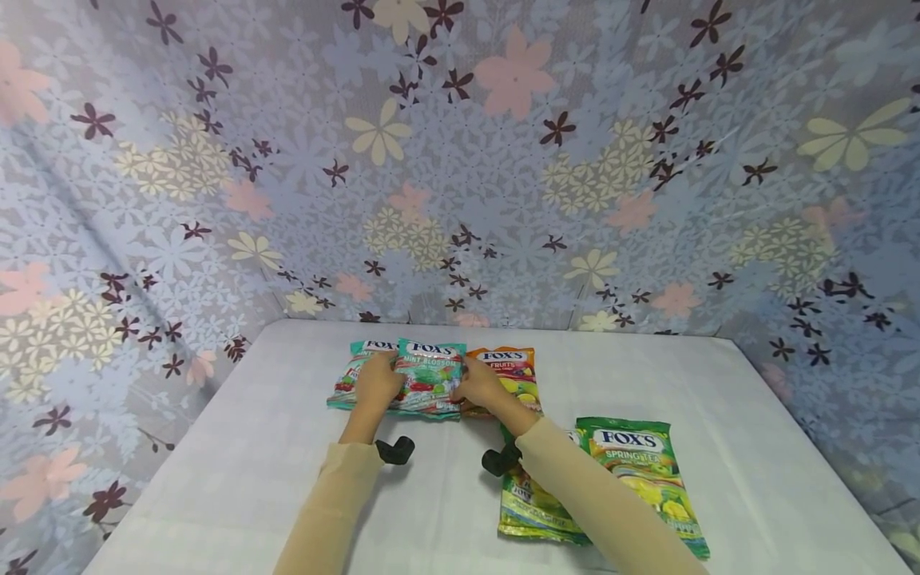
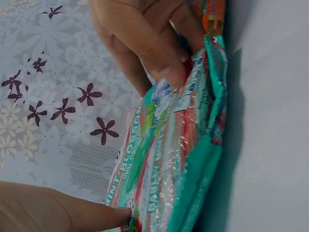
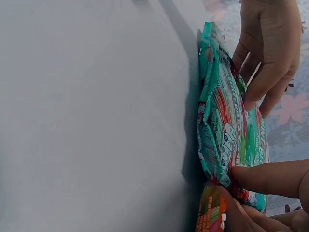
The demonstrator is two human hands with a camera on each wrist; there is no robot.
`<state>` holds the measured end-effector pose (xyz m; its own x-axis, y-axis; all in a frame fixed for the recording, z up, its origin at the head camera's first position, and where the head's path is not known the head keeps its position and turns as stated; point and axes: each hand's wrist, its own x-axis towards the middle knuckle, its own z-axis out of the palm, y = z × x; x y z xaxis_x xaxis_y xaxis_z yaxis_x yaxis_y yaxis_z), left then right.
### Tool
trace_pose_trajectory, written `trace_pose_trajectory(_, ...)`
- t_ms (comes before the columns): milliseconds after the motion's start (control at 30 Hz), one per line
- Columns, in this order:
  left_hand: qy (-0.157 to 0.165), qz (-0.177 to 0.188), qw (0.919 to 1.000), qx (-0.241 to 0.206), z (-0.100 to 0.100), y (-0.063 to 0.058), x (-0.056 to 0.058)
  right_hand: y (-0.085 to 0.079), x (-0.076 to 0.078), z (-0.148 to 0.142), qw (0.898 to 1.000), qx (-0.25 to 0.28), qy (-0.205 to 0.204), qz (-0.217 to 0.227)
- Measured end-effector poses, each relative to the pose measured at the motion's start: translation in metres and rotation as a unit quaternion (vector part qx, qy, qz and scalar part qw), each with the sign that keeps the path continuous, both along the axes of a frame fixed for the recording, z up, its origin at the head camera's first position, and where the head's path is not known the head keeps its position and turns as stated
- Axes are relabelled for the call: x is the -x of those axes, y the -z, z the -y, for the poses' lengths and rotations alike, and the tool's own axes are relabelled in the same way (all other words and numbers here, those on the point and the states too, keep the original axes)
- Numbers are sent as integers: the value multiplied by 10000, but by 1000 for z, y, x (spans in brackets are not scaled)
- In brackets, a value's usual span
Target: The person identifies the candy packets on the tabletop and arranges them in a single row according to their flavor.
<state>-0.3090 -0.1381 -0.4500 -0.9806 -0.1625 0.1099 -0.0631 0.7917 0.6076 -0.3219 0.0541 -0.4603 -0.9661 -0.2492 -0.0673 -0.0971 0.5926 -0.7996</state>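
Two teal mint candy bags overlap near the table's back edge: the front one, a Mint Blossom candy bag point(image 1: 429, 375), lies partly over the rear mint candy bag point(image 1: 346, 383). My left hand point(image 1: 379, 382) holds the front bag's left edge, fingers bent over it. At the opposite edge, my right hand point(image 1: 480, 386) pinches the same bag; the right wrist view shows the thumb point(image 3: 265, 178) on the printed face and fingers tucked at the side. An orange Fruits candy bag point(image 1: 517, 367) lies just right of it, partly behind the right hand.
Green Spring Tea candy bags point(image 1: 640, 471) overlap at the front right of the white-covered table point(image 1: 251, 447), partly under the right sleeve point(image 1: 596, 495). Black wrist mounts point(image 1: 395, 451) jut from both wrists. Flowered fabric point(image 1: 460, 160) stands around the back and sides.
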Motion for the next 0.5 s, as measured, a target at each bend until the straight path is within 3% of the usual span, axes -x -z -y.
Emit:
trace_pose_trajectory(333,12,-81,9972,738,-5,1,-6,-2,-6,5,9977,-587,-42,-350)
trace_pose_trajectory(500,49,-55,9942,1071,-8,4,-8,0,-7,6,9931,-825,-113,-830)
